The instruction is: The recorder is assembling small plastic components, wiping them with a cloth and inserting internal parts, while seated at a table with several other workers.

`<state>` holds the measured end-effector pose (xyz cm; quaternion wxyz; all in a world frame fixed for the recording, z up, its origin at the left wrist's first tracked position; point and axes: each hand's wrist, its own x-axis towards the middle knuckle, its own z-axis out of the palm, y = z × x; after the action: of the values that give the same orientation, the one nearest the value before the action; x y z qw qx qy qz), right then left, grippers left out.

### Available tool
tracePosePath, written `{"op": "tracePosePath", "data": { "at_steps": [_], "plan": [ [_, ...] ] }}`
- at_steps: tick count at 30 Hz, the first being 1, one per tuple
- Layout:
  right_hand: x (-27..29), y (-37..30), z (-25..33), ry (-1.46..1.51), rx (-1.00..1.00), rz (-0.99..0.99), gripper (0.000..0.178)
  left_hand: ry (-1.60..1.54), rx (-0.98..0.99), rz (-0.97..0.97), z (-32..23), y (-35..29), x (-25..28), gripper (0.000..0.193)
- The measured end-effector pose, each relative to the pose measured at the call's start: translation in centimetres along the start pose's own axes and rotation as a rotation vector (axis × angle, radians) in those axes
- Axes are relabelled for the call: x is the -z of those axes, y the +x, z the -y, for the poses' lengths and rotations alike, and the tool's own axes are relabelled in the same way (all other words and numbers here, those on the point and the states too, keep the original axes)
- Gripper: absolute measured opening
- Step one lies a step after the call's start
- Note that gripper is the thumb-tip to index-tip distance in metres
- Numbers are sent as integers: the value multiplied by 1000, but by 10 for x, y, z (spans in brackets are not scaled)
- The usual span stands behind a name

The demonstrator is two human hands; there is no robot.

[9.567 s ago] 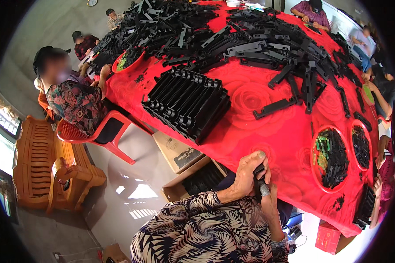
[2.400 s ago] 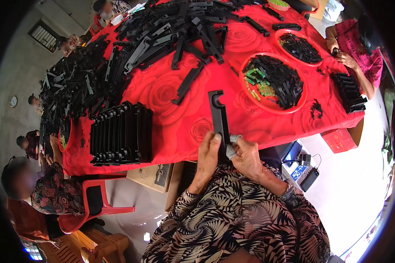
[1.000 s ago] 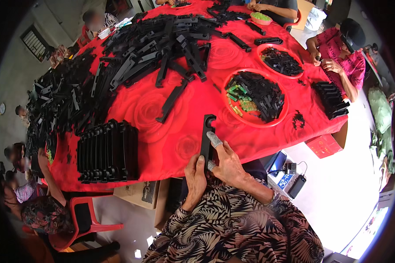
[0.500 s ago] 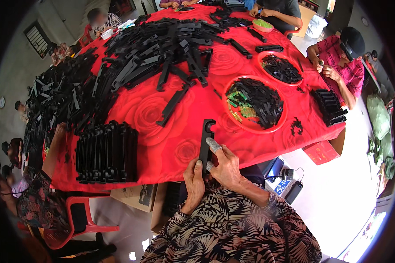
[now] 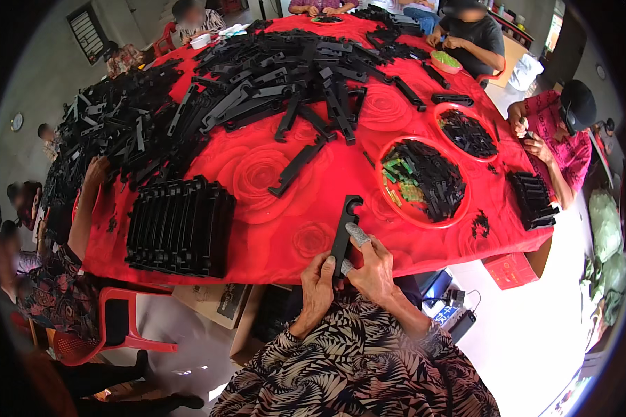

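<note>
Between my two hands is a long black plastic part point(image 5: 345, 226) with a hooked, notched upper end, held tilted over the table's near edge. My left hand point(image 5: 318, 285) grips its lower end, thumb along the side. My right hand point(image 5: 373, 270) closes on its right side; grey wrappings cover at least two fingertips, one pressed against the part's middle. To the left stands a tight row of similar black parts point(image 5: 179, 226). Beyond my right hand sits a red-rimmed round basket point(image 5: 424, 221) with small black pieces and some green and yellowish ones.
The round table has a red rose-patterned cloth point(image 5: 257, 182). A big heap of black parts point(image 5: 257, 76) covers its far and left areas. A second basket point(image 5: 492, 154) and another row of parts point(image 5: 532, 200) lie right. Co-workers sit around; a red chair point(image 5: 129, 342) stands lower left.
The whole view has shifted, so the table and my hands appear further right. Both hands keep their hold on the black part. At the left, a co-worker's arm has moved up toward the heap.
</note>
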<state>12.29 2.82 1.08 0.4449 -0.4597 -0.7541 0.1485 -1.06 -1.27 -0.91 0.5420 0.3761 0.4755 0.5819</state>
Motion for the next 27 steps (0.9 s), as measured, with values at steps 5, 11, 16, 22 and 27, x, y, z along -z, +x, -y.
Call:
{"op": "tracePosePath", "data": {
  "at_steps": [5,11,16,22,27],
  "plan": [
    [1,-2,2,80,-118,37,59,11,-50,-13,5,0,0,28],
    [-1,-4,2,28,48,46,67,62,-87,-41,8,-2,-1,29],
    [-5,-12,4,20,-19,49,67,78,-97,-74,11,-4,-2,28],
    [-6,-13,-3,13,4,51,74,75,-136,-87,15,0,-2,28],
    [0,-1,-3,-8,-3,65,76,92,-90,-55,1,1,-3,30]
  ]
}}
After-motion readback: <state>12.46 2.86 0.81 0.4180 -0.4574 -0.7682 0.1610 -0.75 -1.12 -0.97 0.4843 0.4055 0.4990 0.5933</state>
